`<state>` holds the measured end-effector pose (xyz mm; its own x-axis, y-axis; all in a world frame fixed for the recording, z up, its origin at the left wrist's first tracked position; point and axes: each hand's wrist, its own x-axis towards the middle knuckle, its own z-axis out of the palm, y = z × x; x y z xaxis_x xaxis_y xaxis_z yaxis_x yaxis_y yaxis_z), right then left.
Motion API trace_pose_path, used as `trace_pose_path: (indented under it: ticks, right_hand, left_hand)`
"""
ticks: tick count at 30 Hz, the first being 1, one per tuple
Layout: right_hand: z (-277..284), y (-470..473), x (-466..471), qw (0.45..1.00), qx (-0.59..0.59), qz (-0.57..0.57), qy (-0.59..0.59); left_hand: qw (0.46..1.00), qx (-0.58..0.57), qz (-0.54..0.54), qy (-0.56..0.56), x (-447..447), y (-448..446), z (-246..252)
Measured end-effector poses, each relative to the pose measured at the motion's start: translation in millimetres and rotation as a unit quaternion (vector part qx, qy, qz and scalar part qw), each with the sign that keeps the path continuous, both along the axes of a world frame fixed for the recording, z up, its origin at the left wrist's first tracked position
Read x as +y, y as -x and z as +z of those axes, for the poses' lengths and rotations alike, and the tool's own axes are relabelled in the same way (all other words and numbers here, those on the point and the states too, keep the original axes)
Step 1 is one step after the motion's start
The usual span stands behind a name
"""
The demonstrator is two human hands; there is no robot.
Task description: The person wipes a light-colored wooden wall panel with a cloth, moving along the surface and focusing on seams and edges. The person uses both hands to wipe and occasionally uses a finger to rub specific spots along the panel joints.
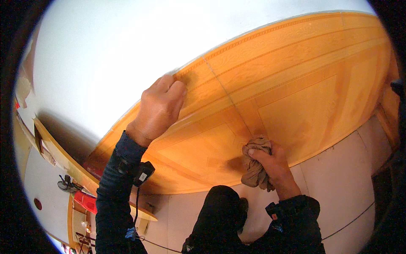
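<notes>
My right hand [279,166] grips a crumpled grey-brown cloth rag [256,160] against the wood-look wall panelling [298,104]. The rag lies at the lower end of a vertical seam between two panels, its loose folds hanging below my thumb. Higher up and to the left, my left hand [163,106] is curled into a fist at the patterned top border of the panelling, where it meets the white wall [152,41]. Nothing shows in that fist; its fingertips and palm are hidden.
Pale tiled floor [317,184] runs along the panelling's foot, with a thin cable [349,220] across it. A small black box [144,174] with a cord is strapped at my left forearm. Leftward stand a long wooden edge [66,155], a fan [66,184] and a red plastic object [85,201].
</notes>
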<state>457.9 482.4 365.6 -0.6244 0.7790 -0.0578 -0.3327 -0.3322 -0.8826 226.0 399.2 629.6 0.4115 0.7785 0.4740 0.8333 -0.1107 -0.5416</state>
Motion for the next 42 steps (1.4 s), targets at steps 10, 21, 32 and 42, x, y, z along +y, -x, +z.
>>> trace_pose_path:
  ticks: [10, 21, 32, 42]
  right_hand:
    - [5.1, -5.3, 0.9, 1.000, -0.004, 0.005, -0.001]
    - [-1.0, -1.4, 2.1, 1.000, -0.023, -0.006, -0.002]
    - [-1.2, -1.7, 4.6, 0.999, 0.020, 0.017, 0.023]
    - [2.6, -2.0, 1.4, 1.000, 0.009, 0.015, 0.013]
  left_hand:
    - [1.000, -0.006, -0.007, 0.020, 1.0, -6.2, 4.8]
    - [1.000, -0.015, -0.012, 0.016, 6.1, -1.0, -2.2]
    - [0.999, -0.017, -0.022, 0.024, 5.5, -1.6, 2.7]
    - [0.999, -0.026, -0.019, 0.035, 5.7, -1.9, 5.3]
